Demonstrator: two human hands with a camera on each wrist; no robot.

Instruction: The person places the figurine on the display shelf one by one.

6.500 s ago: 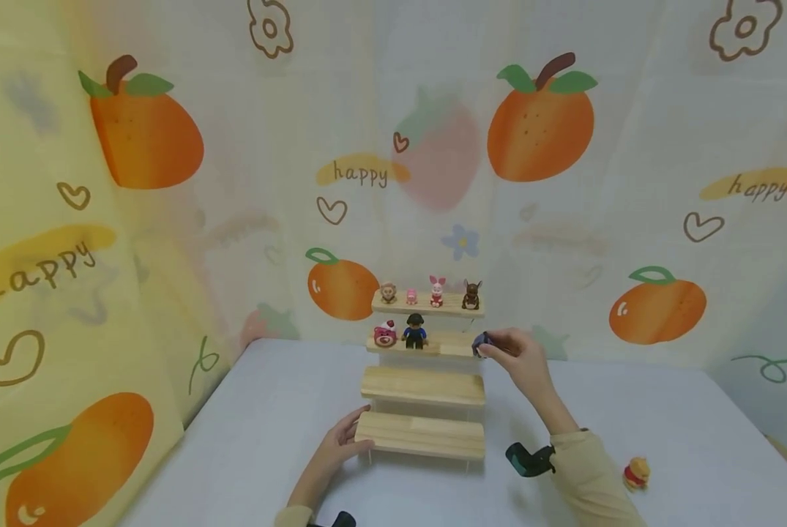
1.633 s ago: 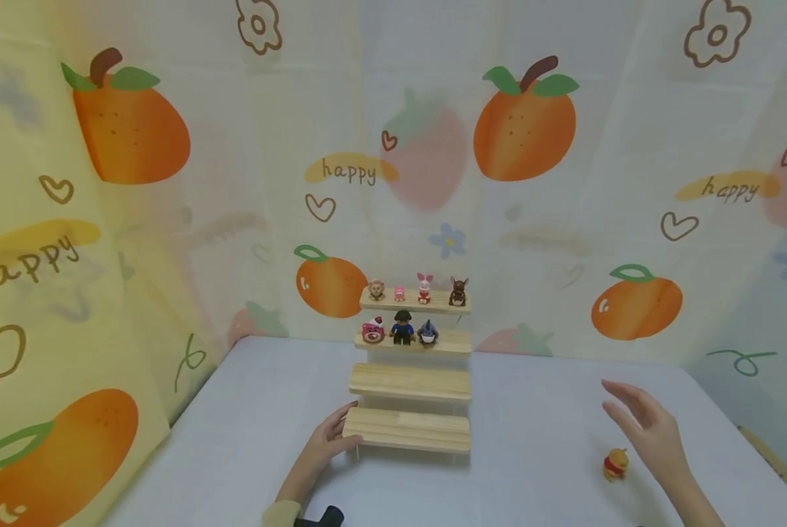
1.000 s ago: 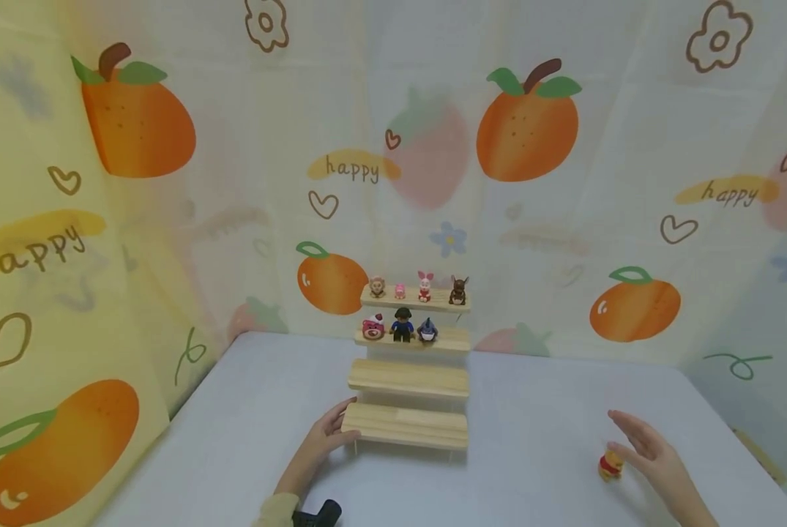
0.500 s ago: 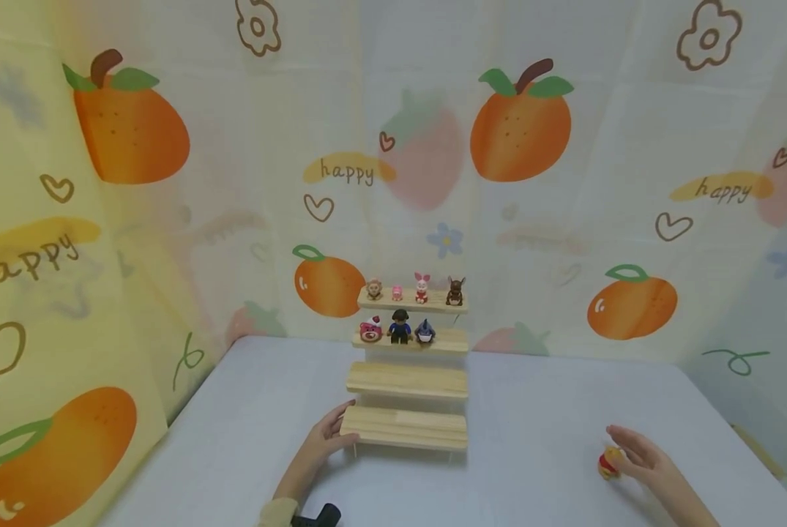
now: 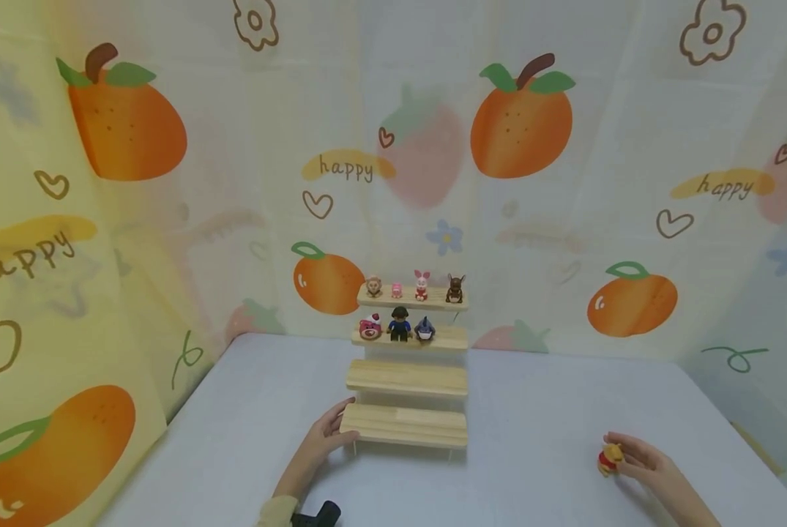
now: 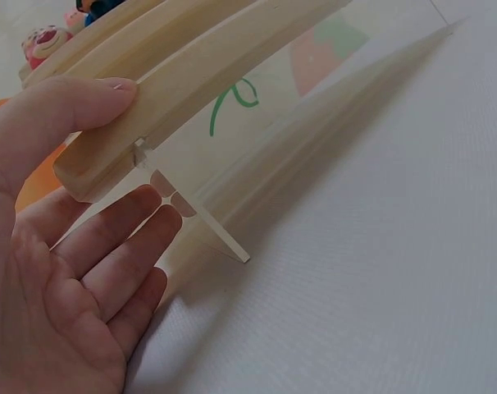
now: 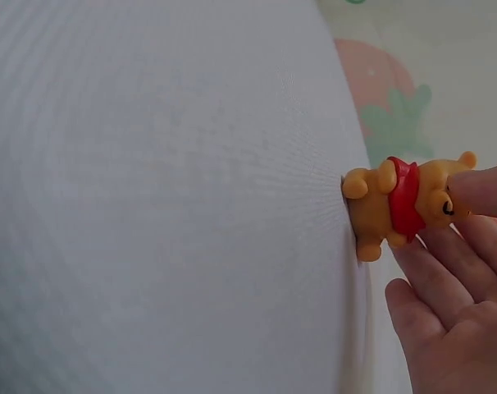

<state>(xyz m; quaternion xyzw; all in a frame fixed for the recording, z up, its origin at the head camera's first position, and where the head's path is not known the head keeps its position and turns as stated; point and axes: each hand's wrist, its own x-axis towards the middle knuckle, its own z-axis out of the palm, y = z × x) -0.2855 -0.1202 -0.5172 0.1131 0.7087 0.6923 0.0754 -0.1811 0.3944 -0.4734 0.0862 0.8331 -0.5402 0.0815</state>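
My left hand [image 5: 322, 443] holds the left end of the lowest board of a wooden tiered display shelf [image 5: 403, 426]; in the left wrist view the thumb [image 6: 101, 103] lies on the board and the other fingers are below, near a clear support leg [image 6: 220, 234]. My right hand [image 5: 659, 468] pinches a yellow bear figurine [image 7: 408, 205] in a red shirt by its head, at the table's right. The figurine's feet appear to be at the white tabletop. Fingers partly cover its face.
On the top board stand several small figurines, among them a pink piglet [image 5: 422, 285] and a brown kangaroo-like one [image 5: 455, 288]. The second board bears a pink bear [image 5: 370, 327], a black-haired doll [image 5: 400, 324] and a blue donkey-like figurine [image 5: 424, 329]. A fruit-print curtain [image 5: 531, 241] hangs behind.
The blue figurine left my right hand for the second board. That hand then moved right and down to the yellow bear and now pinches it. My left hand stays on the shelf.
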